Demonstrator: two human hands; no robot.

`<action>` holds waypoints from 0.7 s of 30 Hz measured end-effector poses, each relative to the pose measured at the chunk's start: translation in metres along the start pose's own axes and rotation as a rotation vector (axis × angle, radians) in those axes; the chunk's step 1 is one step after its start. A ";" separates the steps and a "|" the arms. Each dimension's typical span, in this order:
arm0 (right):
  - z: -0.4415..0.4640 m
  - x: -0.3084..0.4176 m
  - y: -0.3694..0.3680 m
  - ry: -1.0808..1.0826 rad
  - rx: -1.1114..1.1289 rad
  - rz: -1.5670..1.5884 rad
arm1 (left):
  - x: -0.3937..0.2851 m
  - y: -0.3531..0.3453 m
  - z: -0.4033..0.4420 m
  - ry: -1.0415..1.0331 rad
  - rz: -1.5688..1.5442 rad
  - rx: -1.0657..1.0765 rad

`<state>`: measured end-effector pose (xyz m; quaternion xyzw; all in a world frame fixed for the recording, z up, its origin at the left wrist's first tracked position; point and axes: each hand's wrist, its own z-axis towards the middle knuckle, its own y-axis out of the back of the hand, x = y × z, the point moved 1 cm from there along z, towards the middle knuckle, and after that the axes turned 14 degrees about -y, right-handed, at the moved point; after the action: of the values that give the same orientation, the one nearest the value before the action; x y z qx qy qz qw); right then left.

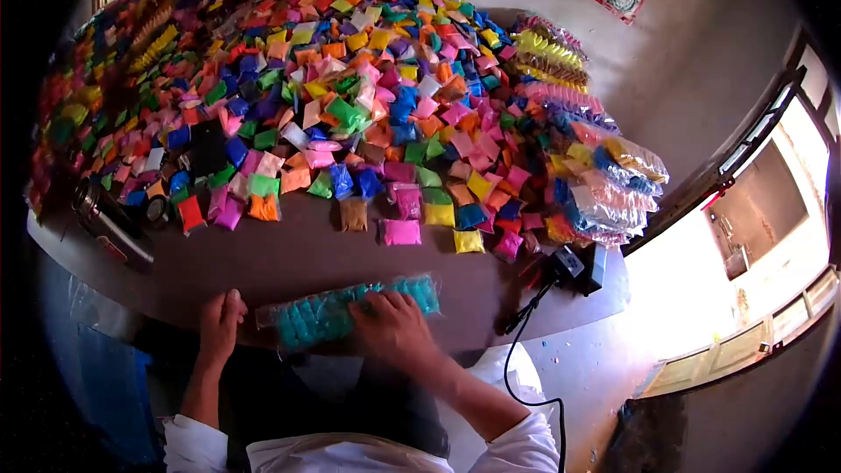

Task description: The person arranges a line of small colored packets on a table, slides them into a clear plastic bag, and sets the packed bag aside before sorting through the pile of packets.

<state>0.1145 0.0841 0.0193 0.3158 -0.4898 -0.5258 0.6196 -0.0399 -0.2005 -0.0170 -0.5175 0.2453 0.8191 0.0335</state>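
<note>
A long clear plastic bag of teal packets (307, 319) lies near the table's front edge, slightly slanted. My right hand (396, 326) rests over its middle with fingers curled onto it, hiding part of the packets. Just left of the bag, apart from it, my left hand (223, 320) is closed with the thumb up; nothing shows in its fingers. Beyond the bag, a pink packet (400, 232) and a yellow packet (469, 242) lie at the near edge of a large heap of coloured packets (350, 79).
Filled clear bags (613, 184) are stacked at the heap's right. A black device with a cable (568, 263) sits at the table's right edge, its cord hanging down. A dark flask (109, 223) lies on the left. The brown table (263, 263) has a curved edge.
</note>
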 end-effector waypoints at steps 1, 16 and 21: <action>0.004 -0.001 0.003 -0.054 0.019 0.044 | 0.005 0.003 0.004 0.026 -0.031 -0.028; 0.118 -0.128 0.111 -0.531 -0.440 1.334 | -0.016 -0.037 0.003 -0.229 0.689 -0.052; 0.158 -0.208 0.184 -0.430 -0.721 1.607 | -0.006 -0.044 0.006 -0.373 0.730 -0.087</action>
<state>0.0355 0.3488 0.1796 -0.4393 -0.4733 -0.1040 0.7564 -0.0282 -0.1582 -0.0263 -0.2400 0.3678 0.8665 -0.2371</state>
